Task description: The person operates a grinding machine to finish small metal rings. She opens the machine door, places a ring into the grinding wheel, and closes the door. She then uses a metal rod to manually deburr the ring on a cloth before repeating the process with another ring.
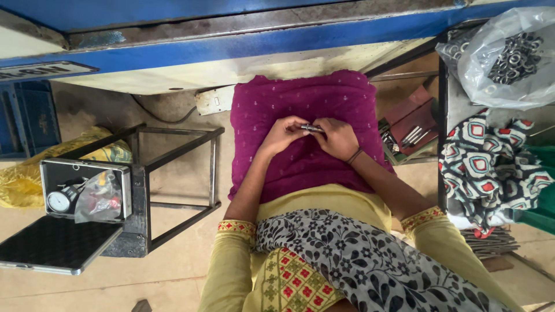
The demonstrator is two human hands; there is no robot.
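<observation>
Both of my hands meet over a magenta cloth (300,104) spread across my lap. Between them lies a small slender metal part (313,127), held level. My left hand (282,134) pinches its left end with thumb and fingertips. My right hand (337,138), with a dark band at the wrist, closes around its right end. Most of the part is hidden by my fingers.
An open case (87,188) with a dial gauge (59,201) and a plastic bag sits on a metal frame stand (179,173) at left. At right are a tray of metal pins (410,136), a clear bag of metal rings (511,58) and a patterned cloth (488,167). A blue bench edge (260,40) runs above.
</observation>
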